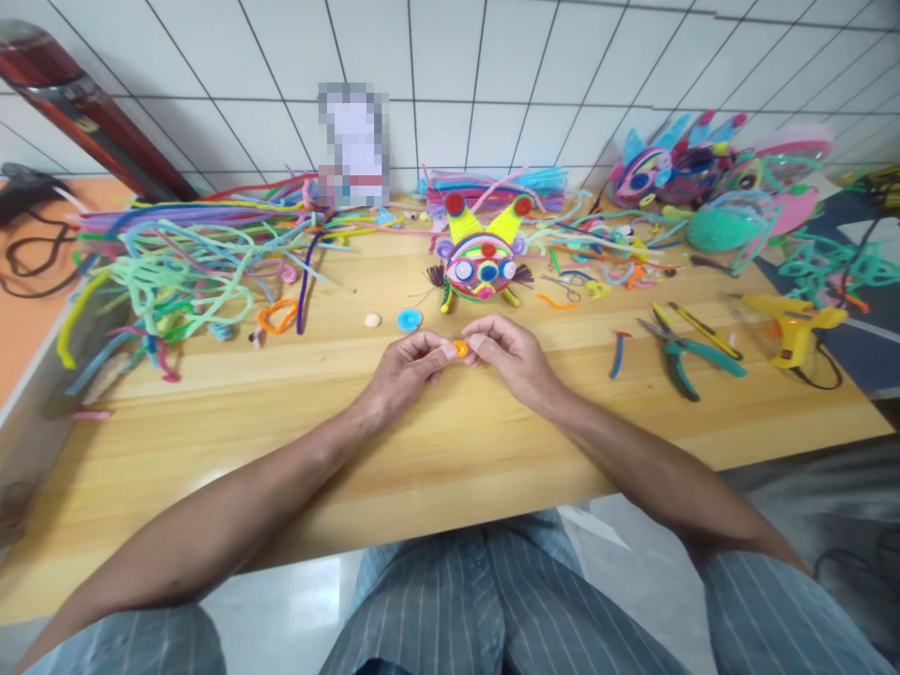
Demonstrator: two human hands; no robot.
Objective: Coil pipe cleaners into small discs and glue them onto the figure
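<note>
Between the fingertips of both hands is a small orange coil point(459, 349), apparently of pipe cleaner. My left hand point(414, 361) pinches its left side, and my right hand point(510, 354) closes on its right side, partly hiding it. Just beyond the hands stands a colourful mask-like figure point(484, 267) with yellow horns, red tips and round blue-and-white eyes. A blue disc point(409, 321) lies on the table near my left fingers, with a small pale disc point(372, 321) to its left.
Tangled pipe cleaners point(189, 281) cover the left back. To the right lie pliers point(685, 361), a yellow cutter point(705, 330), a short blue strip point(619, 356) and a yellow glue gun point(791, 328). More decorated figures point(647, 173) stand at the back right. A red cylinder point(91, 112) leans at the left.
</note>
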